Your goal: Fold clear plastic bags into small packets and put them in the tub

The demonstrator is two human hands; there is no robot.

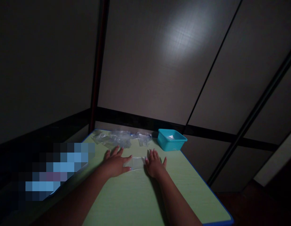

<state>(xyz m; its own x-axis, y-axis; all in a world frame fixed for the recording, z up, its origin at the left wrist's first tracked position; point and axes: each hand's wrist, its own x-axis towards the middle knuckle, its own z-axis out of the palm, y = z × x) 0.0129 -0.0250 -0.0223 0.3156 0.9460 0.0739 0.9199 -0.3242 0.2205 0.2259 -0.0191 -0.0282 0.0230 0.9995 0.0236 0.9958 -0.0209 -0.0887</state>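
Note:
A small clear plastic bag (137,163) lies flat on the green tabletop (126,197). On its left end rests my left hand (115,163), fingers spread, with the thumb and index finger along the bag's edge. My right hand (156,164) lies on the other end, palm down, its fingers stretched out and the thumb or little finger held apart. Both hands press on the bag and the table without gripping anything. What lies beneath the palms is hidden.
Crumpled clear plastic bags (119,138) lie along the table's far edge. A turquoise basket (171,144) with something pale inside stands at the back right corner. Dark panelled doors (154,78) rise behind the table. A blurred-out patch (62,171) covers the left side.

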